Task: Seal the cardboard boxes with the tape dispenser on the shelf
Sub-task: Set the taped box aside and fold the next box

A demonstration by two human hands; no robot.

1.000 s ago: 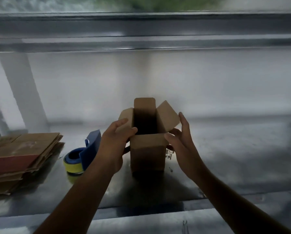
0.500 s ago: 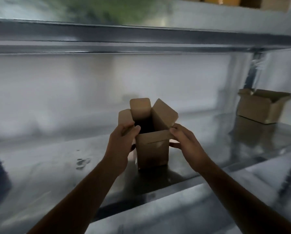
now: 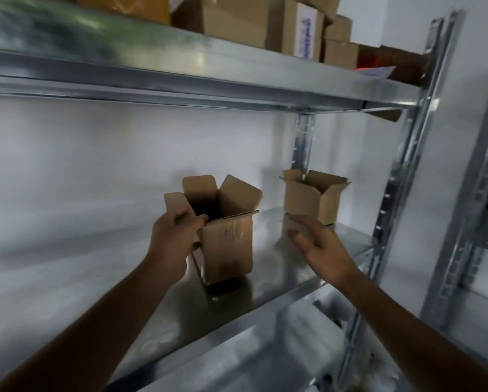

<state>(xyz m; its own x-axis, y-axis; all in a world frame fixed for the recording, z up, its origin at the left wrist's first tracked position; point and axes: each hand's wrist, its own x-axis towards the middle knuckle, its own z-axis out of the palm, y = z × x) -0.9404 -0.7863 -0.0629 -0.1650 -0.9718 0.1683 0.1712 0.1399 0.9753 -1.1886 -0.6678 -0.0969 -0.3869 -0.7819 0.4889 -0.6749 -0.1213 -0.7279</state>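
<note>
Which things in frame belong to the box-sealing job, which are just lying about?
Job: near open box, gripped by left hand; far open box, right hand open before it.
Lying about: stacked cartons on the upper shelf.

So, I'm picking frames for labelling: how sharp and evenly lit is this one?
Head view: motion blur smears the upper shelf at its left end and the right hand; the left hand and the open cardboard box it grips are fairly sharp; a dark shadow pools under that box; wide-angle distortion tilts the shelf upright.
</note>
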